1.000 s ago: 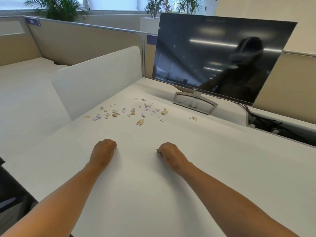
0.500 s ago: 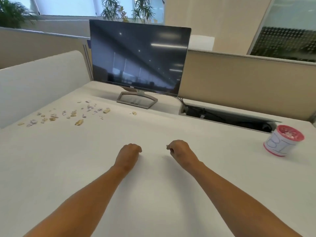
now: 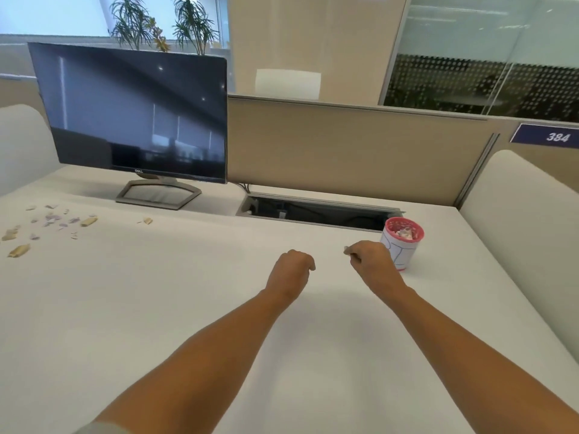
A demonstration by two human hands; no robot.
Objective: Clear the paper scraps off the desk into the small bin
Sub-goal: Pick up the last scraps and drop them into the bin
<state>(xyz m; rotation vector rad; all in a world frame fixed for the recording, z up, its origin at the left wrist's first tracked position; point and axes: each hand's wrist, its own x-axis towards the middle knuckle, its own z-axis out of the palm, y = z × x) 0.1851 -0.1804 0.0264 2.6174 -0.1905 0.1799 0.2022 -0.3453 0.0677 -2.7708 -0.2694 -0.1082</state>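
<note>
White office tabletop (image 3: 156, 292), dark monitor (image 3: 134, 114) behind. Paper scraps (image 3: 51, 222) lie far to the left, and the small bin (image 3: 405, 250) stands to the right. The right hand (image 3: 374, 261), just beside the bin, pinches a pale scrap (image 3: 346, 249). The left hand (image 3: 293, 270) is fisted; what it holds cannot be told. This looks like the carrying step. The next move is probably to lift the scrap over the rim and release it.

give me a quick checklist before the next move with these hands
1. Small bin upright, mouth open: ok.
2. Right hand pinches a scrap: ok.
3. Right hand over the bin's mouth: not ok, it is in front of the bin, left of its mouth.
4. Left hand holds something: cannot tell, fingers curled, inside hidden.
5. Desk cleared: not ok, paper scraps lie at far left by the monitor.
</note>
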